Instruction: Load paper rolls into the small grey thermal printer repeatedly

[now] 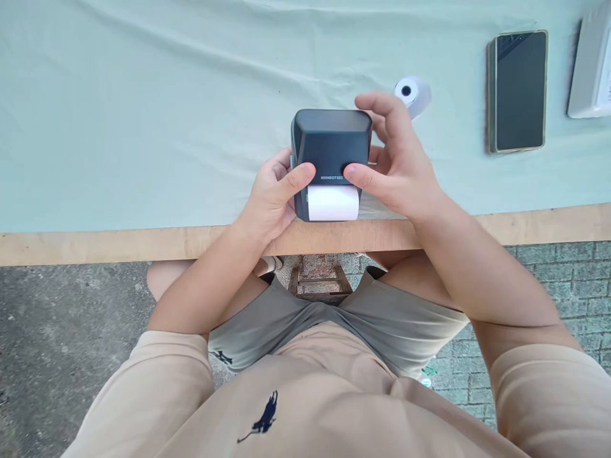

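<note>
A dark label printer (331, 146) with the lettering NIIMBOT is held between both hands above the table's front edge. White label paper (333, 203) shows at its near end. My left hand (274, 191) grips its left side, thumb on top and the other fingers partly hidden behind it. My right hand (398, 156) holds the right side with the thumb pressed on the top face near the lettering. Its index finger arches over the far right corner. Just beyond that hand, a small white label roll (407, 91) with a dark core stands on the cloth.
A smartphone (521, 92) lies at the right, apparently on top of another flat object. Past it is a white box-like object (590, 70), cut off by the view's edge. Pale green cloth (143, 114) covers the table up to its wooden front edge (95, 247).
</note>
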Demonstrator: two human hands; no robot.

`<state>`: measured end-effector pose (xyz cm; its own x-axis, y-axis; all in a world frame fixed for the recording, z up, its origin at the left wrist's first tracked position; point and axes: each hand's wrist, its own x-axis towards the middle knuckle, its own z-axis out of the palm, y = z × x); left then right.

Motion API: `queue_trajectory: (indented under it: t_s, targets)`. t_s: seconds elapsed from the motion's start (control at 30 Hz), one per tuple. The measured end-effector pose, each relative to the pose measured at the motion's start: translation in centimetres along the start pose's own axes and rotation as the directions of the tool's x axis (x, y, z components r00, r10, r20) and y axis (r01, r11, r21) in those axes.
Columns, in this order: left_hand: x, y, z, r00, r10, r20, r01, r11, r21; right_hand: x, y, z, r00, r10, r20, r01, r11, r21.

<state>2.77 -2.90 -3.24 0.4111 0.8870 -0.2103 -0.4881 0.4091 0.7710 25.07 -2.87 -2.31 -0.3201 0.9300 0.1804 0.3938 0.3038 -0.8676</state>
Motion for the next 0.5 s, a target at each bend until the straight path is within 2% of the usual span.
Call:
queue_trajectory:
  t_s: [0.1,0.27,0.5]
  targets:
    - [0.0,0.0,0.1,1.0,-0.003,0.001,0.003,1.0,0.023,0.0,0.6,0.1,0.998,0.025,0.062,-0.027,0.999,0.032]
    - [0.1,0.0,0.0,1.0,-0.003,0.004,0.002,0.999,0.053,0.2,0.6,0.0,0.998,0.027,0.065,-0.032,0.997,0.075]
    - [0.3,-0.2,-0.4,0.999,-0.036,-0.029,0.039,0.993,0.108,0.5,-0.6,-0.2,0.976,0.19,0.108,-0.211,0.944,0.254]
